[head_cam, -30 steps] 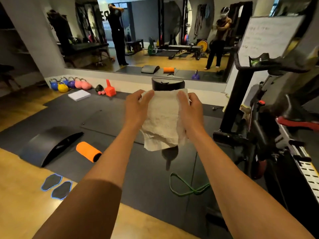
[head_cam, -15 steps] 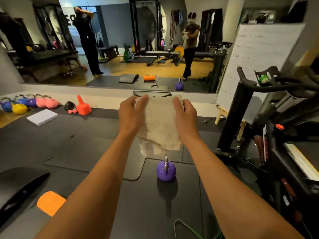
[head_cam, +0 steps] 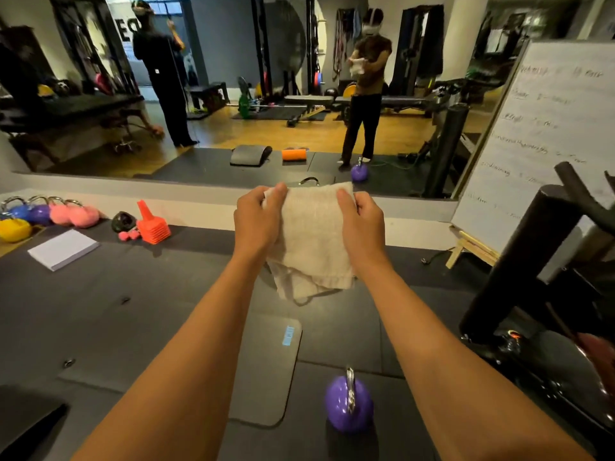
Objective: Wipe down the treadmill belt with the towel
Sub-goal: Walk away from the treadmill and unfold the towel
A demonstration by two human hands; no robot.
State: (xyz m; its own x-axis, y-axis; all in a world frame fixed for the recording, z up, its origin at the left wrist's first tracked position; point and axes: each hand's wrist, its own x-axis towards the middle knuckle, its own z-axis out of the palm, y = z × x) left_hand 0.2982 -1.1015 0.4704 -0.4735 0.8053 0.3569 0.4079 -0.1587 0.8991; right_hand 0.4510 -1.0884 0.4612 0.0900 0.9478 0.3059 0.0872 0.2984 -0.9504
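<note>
A cream towel hangs folded in front of me at chest height, above the dark floor mats. My left hand grips its upper left edge and my right hand grips its upper right edge, thumbs over the top. Both arms are stretched forward. A black exercise machine with an upright post stands at the right edge; no treadmill belt is plainly visible.
A purple kettlebell stands on the mat just below my arms. A small dark pad lies beside it. Coloured kettlebells, orange cones and a white pad line the mirror wall. A whiteboard leans at right.
The view has swung right and moved forward toward the mirror; the purple kettlebell now lies lower in view. Both hands keep their hold on the towel, now held a little higher.
</note>
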